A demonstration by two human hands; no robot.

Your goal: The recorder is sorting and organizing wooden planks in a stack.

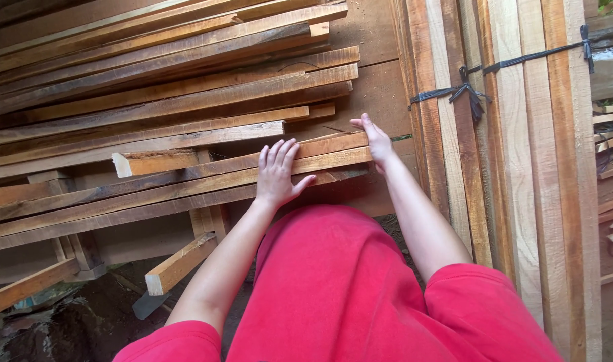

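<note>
A stack of long rough wooden battens [152, 100] lies across the view, ends pointing right. My left hand [277, 175] rests flat, fingers spread, on top of the nearest battens [152, 191] close to their right ends. My right hand [375, 141] presses against the end faces of those same battens, fingers apart and thumb out. Neither hand grips anything. My red shirt fills the bottom of the view.
A bundle of upright planks [514, 134] tied with black cord [464, 90] stands at the right. A short loose batten [179, 263] lies low at the left over dark ground. More timber pieces [611, 167] sit at the far right edge.
</note>
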